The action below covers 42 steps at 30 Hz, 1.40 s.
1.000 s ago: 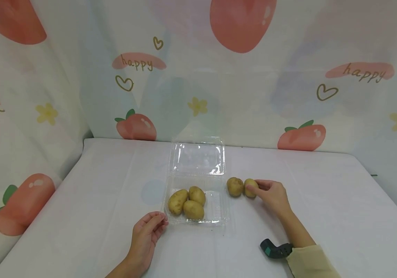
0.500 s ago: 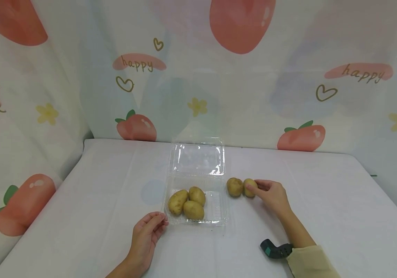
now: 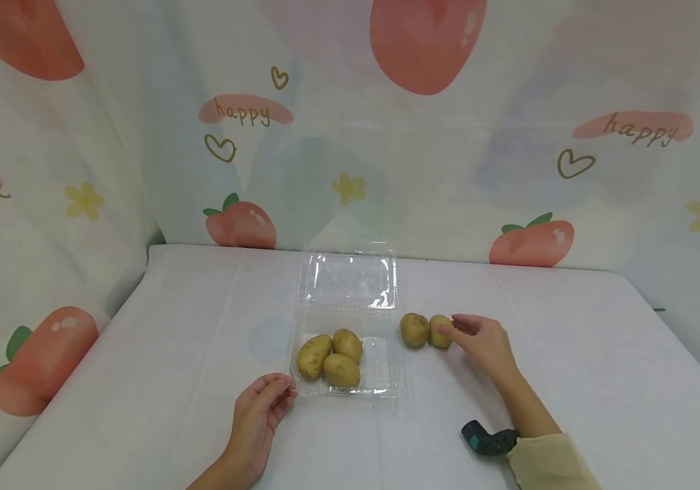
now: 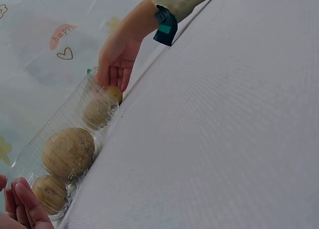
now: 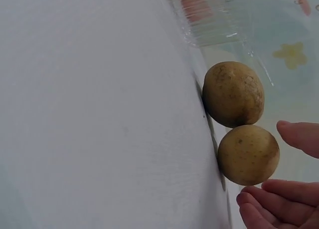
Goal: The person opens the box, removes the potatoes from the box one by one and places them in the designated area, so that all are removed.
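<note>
A clear plastic clamshell container (image 3: 380,367) lies with its lid folded back, three potatoes (image 3: 341,370) inside on its left side. At its near left corner, my left hand (image 3: 254,422) pinches the rim between thumb and fingers. Right of the container, two more potatoes sit side by side on the table, touching: a browner one (image 3: 414,330) and a paler one (image 5: 248,155). My right hand (image 3: 486,346) is around the paler potato's right side with fingers parted. In the right wrist view the thumb (image 5: 301,136) stands off it, while the fingertips are right at its surface.
A white cloth covers the table (image 3: 160,381). Behind it hangs a printed curtain (image 3: 423,170) with strawberries, hearts and flowers, and another stretch runs along the left. A dark device (image 3: 489,439) is strapped at my right wrist, below a pale sleeve.
My right hand has loosened from the paler potato, its fingers spreading and the wrist shifting slightly right. The potatoes, container and left hand look unmoved.
</note>
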Each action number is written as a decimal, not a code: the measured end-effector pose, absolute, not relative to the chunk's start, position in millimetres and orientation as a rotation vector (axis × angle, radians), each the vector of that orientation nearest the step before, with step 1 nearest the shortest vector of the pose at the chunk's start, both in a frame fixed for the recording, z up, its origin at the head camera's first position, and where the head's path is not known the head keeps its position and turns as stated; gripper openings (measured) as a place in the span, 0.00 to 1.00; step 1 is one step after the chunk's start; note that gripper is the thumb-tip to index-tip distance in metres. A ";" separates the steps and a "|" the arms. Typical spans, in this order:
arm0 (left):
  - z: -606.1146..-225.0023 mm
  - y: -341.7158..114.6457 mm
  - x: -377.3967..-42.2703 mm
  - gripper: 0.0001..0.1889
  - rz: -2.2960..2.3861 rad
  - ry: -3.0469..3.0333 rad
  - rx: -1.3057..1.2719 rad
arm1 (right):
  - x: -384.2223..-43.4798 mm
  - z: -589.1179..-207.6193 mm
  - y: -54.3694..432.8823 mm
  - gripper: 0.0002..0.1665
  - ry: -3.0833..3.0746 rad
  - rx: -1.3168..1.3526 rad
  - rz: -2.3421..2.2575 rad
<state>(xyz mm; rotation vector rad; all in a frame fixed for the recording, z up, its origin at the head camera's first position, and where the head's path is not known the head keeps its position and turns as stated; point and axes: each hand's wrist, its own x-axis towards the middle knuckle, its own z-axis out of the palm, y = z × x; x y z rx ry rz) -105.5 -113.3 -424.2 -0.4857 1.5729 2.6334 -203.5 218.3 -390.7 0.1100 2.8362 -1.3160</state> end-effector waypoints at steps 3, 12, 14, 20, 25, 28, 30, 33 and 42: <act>-423.6 -113.2 -105.2 0.02 2.632 1.581 -0.486 | -201.4 -385.1 219.4 0.40 2.862 0.086 -1.326; -423.9 -112.2 -104.9 0.02 2.641 1.577 -0.493 | -190.0 -365.1 206.5 0.37 2.910 -0.058 -1.423; -423.9 -111.9 -105.2 0.02 2.637 1.579 -0.495 | -187.2 -361.8 197.9 0.34 2.887 -0.108 -1.464; -424.3 -111.9 -104.8 0.02 2.641 1.578 -0.501 | -184.5 -362.5 170.6 0.31 2.790 -0.279 -1.534; -424.0 -111.7 -105.5 0.02 2.637 1.580 -0.505 | -184.4 -368.7 152.8 0.30 2.838 -0.478 -1.430; -423.5 -111.7 -105.9 0.02 2.636 1.583 -0.508 | -186.1 -371.2 144.8 0.29 2.866 -0.608 -1.352; -423.3 -111.8 -105.9 0.02 2.636 1.584 -0.508 | -187.7 -371.7 140.7 0.28 2.876 -0.678 -1.289; -423.4 -112.3 -105.6 0.01 2.637 1.588 -0.503 | -190.3 -371.0 135.3 0.28 2.868 -0.802 -1.179; -425.1 -112.5 -106.1 0.02 2.640 1.578 -0.484 | -197.7 -370.8 125.7 0.29 2.851 -1.073 -0.958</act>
